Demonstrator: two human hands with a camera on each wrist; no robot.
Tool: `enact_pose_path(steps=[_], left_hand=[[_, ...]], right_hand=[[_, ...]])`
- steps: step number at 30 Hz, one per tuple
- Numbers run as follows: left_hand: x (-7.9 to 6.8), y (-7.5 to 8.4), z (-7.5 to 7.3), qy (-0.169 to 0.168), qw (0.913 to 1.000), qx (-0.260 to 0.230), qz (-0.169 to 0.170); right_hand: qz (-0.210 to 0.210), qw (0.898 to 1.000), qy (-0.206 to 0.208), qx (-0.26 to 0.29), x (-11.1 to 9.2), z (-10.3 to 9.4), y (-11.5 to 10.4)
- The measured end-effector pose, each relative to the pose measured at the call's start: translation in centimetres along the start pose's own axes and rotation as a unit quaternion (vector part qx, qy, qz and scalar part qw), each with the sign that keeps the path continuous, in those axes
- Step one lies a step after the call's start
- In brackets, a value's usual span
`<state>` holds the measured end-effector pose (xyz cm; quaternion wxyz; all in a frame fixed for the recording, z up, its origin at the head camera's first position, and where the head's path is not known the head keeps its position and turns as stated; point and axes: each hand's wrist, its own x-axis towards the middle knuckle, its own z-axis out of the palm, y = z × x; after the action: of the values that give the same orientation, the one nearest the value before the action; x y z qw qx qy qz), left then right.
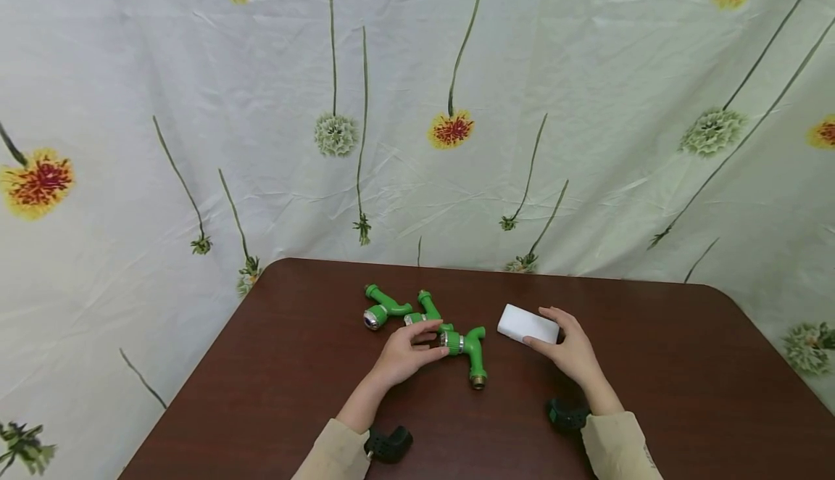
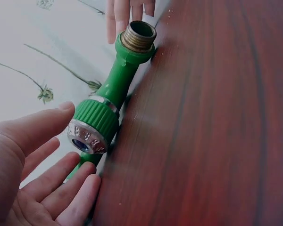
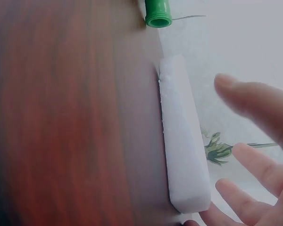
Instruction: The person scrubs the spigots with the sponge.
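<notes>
A green plastic tap (image 1: 475, 357) with a ribbed, silver-ringed knob and a brass-coloured threaded end lies on the table. My left hand (image 1: 404, 355) is beside its knob (image 2: 95, 123), thumb and fingers spread on either side; whether they touch it I cannot tell. Two similar taps lie behind: one (image 1: 391, 307) at the far left, another (image 1: 429, 307) partly hidden by my left hand. To the right, a white rectangular block (image 1: 527, 323), like a melamine sponge, lies flat. My right hand (image 1: 570, 346) is at its right end, fingers apart and not gripping it (image 3: 184, 136).
The dark reddish-brown table (image 1: 678, 378) has rounded far corners. Behind it hangs a pale cloth (image 1: 404, 67) printed with flowers and stems. Black wrist devices are on both arms, the left one (image 1: 390, 445) and the right one (image 1: 566, 416) close above the tabletop.
</notes>
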<state>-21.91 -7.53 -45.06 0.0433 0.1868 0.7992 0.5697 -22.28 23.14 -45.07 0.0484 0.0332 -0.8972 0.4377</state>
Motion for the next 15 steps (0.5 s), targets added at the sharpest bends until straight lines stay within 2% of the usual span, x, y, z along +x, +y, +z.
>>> enact_pose_path(steps=[4,7,10,15], left_hand=[[-0.8,1.8,0.1,-0.002,0.9999,-0.013,0.003],[-1.0,2.3,0.2,0.000,0.9999,-0.013,0.005],[-0.9,1.9,0.4,0.007,0.9998,-0.008,0.014],[0.0,-0.7,0.9,0.021,0.9997,-0.001,0.015]], right_hand=[[0.009,1.000,0.006,0.003,0.1,0.2,0.2],[0.017,1.000,0.012,0.011,0.2,0.3,0.4],[0.027,0.999,0.018,0.026,0.2,0.4,0.6],[0.038,0.999,0.012,0.030,0.1,0.4,0.8]])
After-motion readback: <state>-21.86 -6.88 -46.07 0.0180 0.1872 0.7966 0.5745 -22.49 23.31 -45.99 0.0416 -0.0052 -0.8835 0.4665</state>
